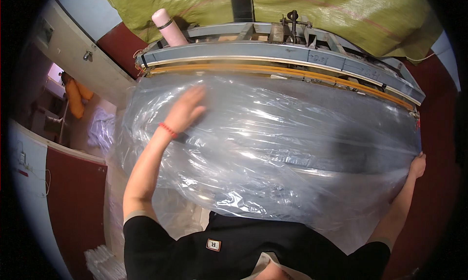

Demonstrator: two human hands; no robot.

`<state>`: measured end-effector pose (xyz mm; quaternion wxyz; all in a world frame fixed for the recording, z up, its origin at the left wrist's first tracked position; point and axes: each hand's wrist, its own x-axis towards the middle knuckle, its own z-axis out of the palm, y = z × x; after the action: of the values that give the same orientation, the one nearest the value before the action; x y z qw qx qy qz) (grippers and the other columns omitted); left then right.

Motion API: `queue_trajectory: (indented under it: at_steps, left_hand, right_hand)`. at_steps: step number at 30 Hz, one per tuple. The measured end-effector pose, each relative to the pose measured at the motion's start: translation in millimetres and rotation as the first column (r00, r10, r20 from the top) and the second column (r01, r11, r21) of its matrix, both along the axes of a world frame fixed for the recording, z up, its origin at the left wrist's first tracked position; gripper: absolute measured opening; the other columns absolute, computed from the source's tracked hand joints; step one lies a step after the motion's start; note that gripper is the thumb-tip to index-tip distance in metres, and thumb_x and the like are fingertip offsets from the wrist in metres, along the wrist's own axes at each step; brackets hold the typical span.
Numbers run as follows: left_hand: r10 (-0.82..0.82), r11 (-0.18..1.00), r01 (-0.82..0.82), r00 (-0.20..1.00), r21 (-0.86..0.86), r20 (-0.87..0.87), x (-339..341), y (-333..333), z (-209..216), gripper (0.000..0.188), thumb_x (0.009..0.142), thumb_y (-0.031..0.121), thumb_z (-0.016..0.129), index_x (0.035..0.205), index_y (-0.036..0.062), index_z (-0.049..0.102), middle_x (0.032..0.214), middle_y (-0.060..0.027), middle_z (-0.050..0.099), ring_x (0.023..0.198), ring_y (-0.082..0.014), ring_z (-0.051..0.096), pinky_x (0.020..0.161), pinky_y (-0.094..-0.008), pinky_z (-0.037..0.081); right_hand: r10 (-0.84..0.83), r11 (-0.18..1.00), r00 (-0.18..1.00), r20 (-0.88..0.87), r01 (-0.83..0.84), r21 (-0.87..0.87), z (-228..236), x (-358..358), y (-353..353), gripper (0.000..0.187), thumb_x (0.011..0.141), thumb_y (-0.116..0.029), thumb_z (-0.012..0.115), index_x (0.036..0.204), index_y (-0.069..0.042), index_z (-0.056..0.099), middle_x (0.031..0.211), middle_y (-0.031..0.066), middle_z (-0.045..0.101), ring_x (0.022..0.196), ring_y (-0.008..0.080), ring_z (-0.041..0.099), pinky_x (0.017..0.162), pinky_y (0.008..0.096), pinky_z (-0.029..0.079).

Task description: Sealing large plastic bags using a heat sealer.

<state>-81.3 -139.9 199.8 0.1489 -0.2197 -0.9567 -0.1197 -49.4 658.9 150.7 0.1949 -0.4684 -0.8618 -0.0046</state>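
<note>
A large sheet of clear plastic film [273,133] lies wrinkled over the work table in front of me and hangs over its near edge. My left hand [186,108], a red bracelet on its wrist, is over the film's left part with fingers stretched out; it is slightly blurred, and I cannot tell whether it presses on the film. At the far right, my right hand [417,166] is closed on the film's edge, with the fingertips partly hidden. Beyond the film runs a long grey metal sealing bar [273,50] with orange strips [273,71] along its near side.
A pink bottle [169,28] and a dark phone-like slab [242,9] stand behind the bar. Yellow-green woven sheeting [341,16] hangs at the back. On the left is an open doorway beside a pale door [80,48]. Folded clear plastic [103,263] lies at the lower left.
</note>
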Motion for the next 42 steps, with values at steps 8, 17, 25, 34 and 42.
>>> queue_trajectory:
  at_steps: [8, 17, 25, 34, 42]
  left_hand:
    - [0.140, 0.986, -0.124, 0.980, 0.111, -0.144, -74, 22, -47, 0.022, 0.073, 0.012, 0.059, 0.092, 0.0021, 0.058, 0.076, -0.0123, 0.060, 0.070, -0.0259, 0.055, 0.065, -0.0335, 0.044]
    - [0.338, 0.923, -0.307, 0.936, 0.231, -0.104, -83, 23, -45, 0.018, 0.067, 0.008, 0.062, 0.084, 0.0030, 0.058, 0.074, -0.0123, 0.058, 0.070, -0.0283, 0.055, 0.063, -0.0353, 0.044]
    - [0.264, 0.249, -0.264, 0.944, 0.932, 0.197, -102, 22, -10, 0.014, 0.080, 0.016, 0.041, 0.082, 0.0047, 0.050, 0.066, -0.0033, 0.047, 0.058, -0.0108, 0.044, 0.054, -0.0261, 0.039]
    - [0.569, 0.274, -0.309, 0.815, 0.911, 0.106, -146, -101, -84, 0.014, 0.079, 0.014, 0.053, 0.068, 0.0053, 0.050, 0.059, 0.0041, 0.043, 0.054, -0.0046, 0.036, 0.049, -0.0185, 0.030]
    - [0.518, 0.222, -0.200, 0.853, 0.954, 0.058, -161, -114, -96, 0.018, 0.079, 0.013, 0.057, 0.066, 0.0077, 0.046, 0.060, 0.0034, 0.044, 0.053, -0.0046, 0.037, 0.050, -0.0179, 0.031]
  right_hand:
    - [0.066, 0.744, 0.722, -0.689, -0.495, -0.448, -49, 31, 164, 0.035, 0.085, -0.036, 0.046, 0.101, -0.005, 0.054, 0.086, 0.0063, 0.057, 0.079, 0.0183, 0.053, 0.070, 0.0315, 0.041]
    - [-0.150, 0.581, 0.388, -0.909, -0.709, -0.399, 12, 75, 93, 0.037, 0.081, -0.027, 0.056, 0.108, -0.003, 0.051, 0.107, 0.0069, 0.052, 0.099, 0.0176, 0.048, 0.087, 0.0308, 0.036]
    - [-0.041, 0.764, 0.367, -0.929, -0.588, -0.266, 22, 2, 91, 0.026, 0.080, -0.019, 0.050, 0.100, -0.003, 0.057, 0.089, 0.0066, 0.060, 0.079, 0.0166, 0.057, 0.068, 0.0278, 0.045]
    - [0.251, 0.773, 0.494, -0.832, -0.620, -0.135, -36, -161, -52, 0.021, 0.082, -0.021, 0.052, 0.083, -0.001, 0.056, 0.066, 0.0035, 0.054, 0.061, 0.0128, 0.049, 0.058, 0.0259, 0.041]
    - [0.126, 0.817, 0.391, -0.912, -0.562, -0.128, -34, -179, -58, 0.016, 0.075, -0.013, 0.062, 0.071, -0.004, 0.049, 0.057, 0.0006, 0.048, 0.046, 0.0073, 0.042, 0.042, 0.0215, 0.035]
